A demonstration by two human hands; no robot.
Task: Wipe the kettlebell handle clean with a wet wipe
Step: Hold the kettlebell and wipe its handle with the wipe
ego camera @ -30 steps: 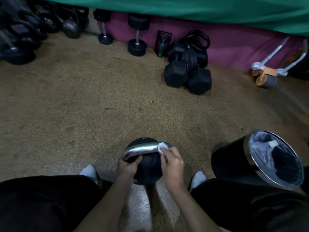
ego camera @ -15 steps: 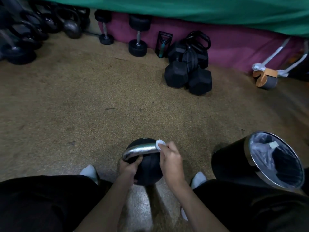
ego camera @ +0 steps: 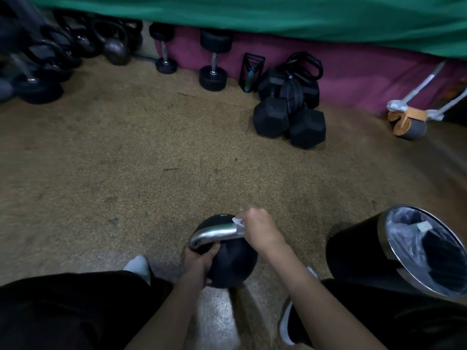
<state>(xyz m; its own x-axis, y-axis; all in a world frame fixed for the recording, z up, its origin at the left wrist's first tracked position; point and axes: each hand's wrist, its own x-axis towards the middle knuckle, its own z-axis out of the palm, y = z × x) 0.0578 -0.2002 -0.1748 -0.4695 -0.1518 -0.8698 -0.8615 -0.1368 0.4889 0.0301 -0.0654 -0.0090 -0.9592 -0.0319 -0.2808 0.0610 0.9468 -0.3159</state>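
The kettlebell (ego camera: 232, 263) stands on the floor (ego camera: 151, 160) between the person's feet, well away from the far wall edge. The left hand (ego camera: 198, 263) grips its black body just below the left end of the handle (ego camera: 214, 234). The right hand (ego camera: 260, 229) is curled round a white wipe (ego camera: 237, 221), pressing it on the handle's right end. A lined bin (ego camera: 353, 251) stands just right of it.

Black trousers (ego camera: 63, 311), white socks (ego camera: 137, 265), bare forearms (ego camera: 177, 311).
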